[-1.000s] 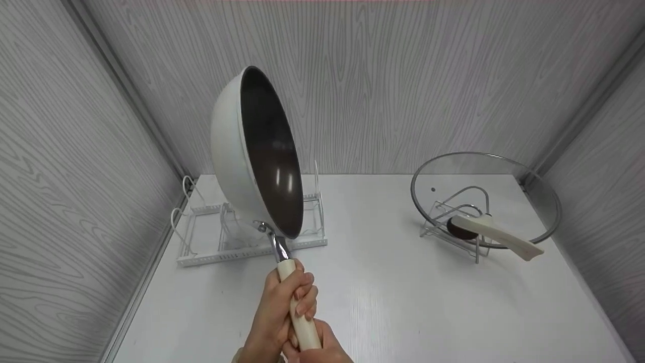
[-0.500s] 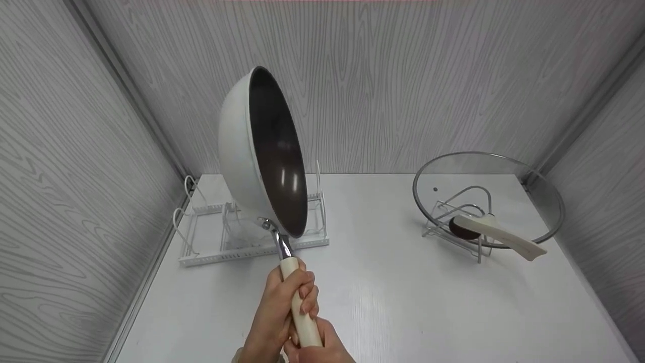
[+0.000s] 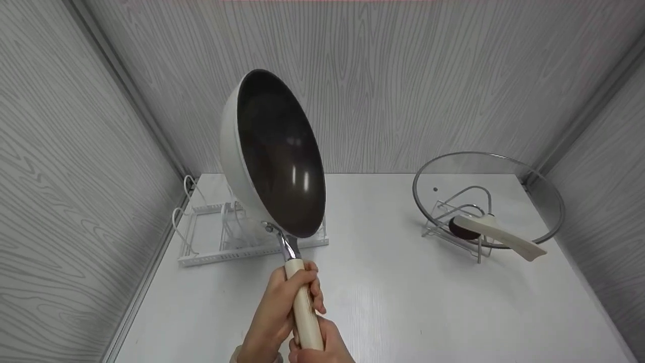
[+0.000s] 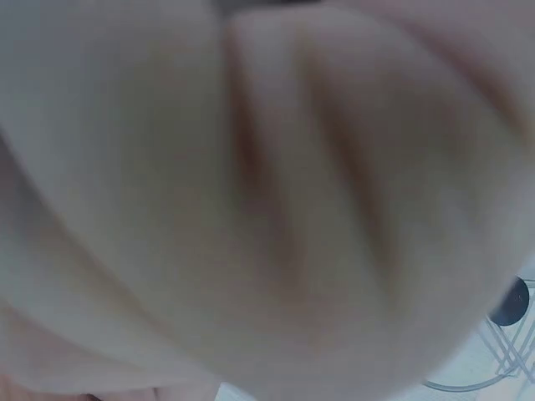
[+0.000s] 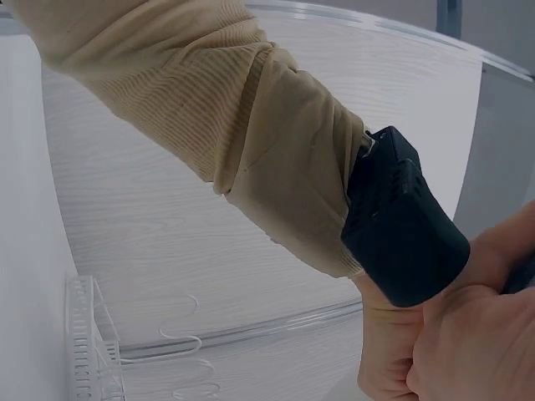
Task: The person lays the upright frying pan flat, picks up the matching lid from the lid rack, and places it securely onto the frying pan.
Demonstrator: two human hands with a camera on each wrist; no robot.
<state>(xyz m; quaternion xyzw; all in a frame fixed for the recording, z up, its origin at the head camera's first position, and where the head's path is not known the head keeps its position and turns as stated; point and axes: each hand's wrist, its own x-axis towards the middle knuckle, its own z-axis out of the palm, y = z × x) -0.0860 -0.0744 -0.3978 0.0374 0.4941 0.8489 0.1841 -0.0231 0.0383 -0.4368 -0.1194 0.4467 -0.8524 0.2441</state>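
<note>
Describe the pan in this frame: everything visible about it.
The pan is a deep, round wok-like one, white outside with a dark, glossy inside that looks non-stick and empty. A shiny metal neck joins it to a cream handle. It is held in the air, tilted nearly on edge, inside facing right, above the white wire rack. The left hand grips the handle high up; the right hand grips its lower end. Nothing else touches it.

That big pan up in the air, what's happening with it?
A person holds the pan up off the white table by its cream handle, gripping it with both hands: the left hand higher, the right hand at the end. The pan is tipped on its side, dark inside facing right, above a white wire rack. A glass lid leans on a small stand at the right.
</note>
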